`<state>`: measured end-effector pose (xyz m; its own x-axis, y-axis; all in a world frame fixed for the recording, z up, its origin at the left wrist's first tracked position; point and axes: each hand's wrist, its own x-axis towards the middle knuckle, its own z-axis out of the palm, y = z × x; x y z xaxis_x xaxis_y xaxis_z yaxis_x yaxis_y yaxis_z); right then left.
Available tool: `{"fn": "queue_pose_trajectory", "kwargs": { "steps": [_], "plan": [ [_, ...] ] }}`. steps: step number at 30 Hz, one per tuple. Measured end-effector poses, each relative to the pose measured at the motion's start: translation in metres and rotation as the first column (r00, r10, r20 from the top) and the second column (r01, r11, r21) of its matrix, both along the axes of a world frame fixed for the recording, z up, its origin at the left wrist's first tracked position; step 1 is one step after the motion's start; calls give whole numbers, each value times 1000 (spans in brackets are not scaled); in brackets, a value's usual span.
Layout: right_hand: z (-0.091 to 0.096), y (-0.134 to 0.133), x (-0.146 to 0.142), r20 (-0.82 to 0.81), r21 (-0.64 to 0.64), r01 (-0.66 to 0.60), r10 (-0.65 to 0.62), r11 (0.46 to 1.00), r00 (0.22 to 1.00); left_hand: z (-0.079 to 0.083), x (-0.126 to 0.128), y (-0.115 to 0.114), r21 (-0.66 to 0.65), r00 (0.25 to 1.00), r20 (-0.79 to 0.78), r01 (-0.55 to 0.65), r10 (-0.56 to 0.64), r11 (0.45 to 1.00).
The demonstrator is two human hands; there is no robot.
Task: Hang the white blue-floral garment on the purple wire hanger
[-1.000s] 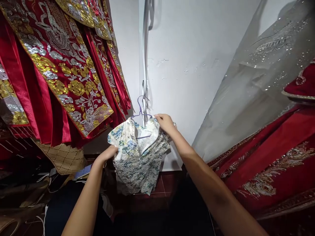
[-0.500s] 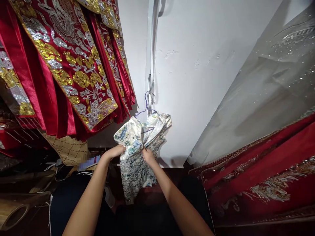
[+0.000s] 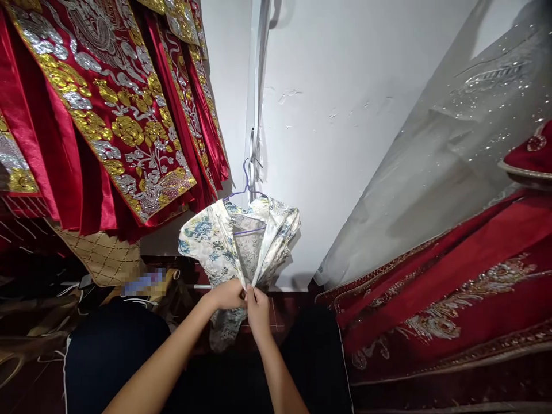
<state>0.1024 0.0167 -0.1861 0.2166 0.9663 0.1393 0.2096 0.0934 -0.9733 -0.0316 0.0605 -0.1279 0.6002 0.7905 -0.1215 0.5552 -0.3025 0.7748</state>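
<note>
A small white dress with a blue and green flower print [image 3: 207, 241] hangs on a thin purple wire hanger [image 3: 245, 183] in front of a white wall. My left hand [image 3: 226, 296] and my right hand [image 3: 257, 307] meet side by side at the front opening of the dress, low on its middle. Both pinch the two front edges of the cloth together. The neck of the dress gapes open above my fingers.
Red garments with gold and silver embroidery [image 3: 107, 109] hang at the upper left. Another red embroidered garment [image 3: 452, 299] and a sheer silver beaded cloth [image 3: 452, 149] fill the right. Cables and a tan quilted bag [image 3: 103, 259] lie at the lower left.
My right hand came down from the dress's right shoulder to its front middle. My left hand moved in from the left side, so both hands now meet on the front edges.
</note>
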Motion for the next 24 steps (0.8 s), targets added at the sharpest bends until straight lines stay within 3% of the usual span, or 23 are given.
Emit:
{"fn": "queue_pose_trajectory", "kwargs": {
  "steps": [3,7,11,13,15,19,21,24],
  "plan": [
    [18,3,10,-54,-4,-97,97,995,994,3,13,0,184,999,38,-45,39,982],
    [39,2,22,-102,-54,-247,241,967,965,10,7,-1,370,996,69,-77,55,926],
    [60,9,23,-354,-177,-356,278,918,893,0,12,-8,324,991,-58,-94,119,941],
    [88,29,25,-404,-187,-354,257,917,878,-8,17,-9,307,968,-165,-133,190,942],
    [131,57,29,-391,-149,-380,299,913,871,-14,21,-5,314,944,-220,-170,246,934],
    [221,104,25,-464,-14,-587,515,809,721,-16,21,7,310,923,-228,-232,309,922],
    [242,112,15,-449,14,-594,536,804,715,-9,17,12,283,929,-205,-243,307,928],
    [238,103,0,-392,54,-564,537,824,747,24,2,14,241,958,-101,-237,267,941]
  ]
}}
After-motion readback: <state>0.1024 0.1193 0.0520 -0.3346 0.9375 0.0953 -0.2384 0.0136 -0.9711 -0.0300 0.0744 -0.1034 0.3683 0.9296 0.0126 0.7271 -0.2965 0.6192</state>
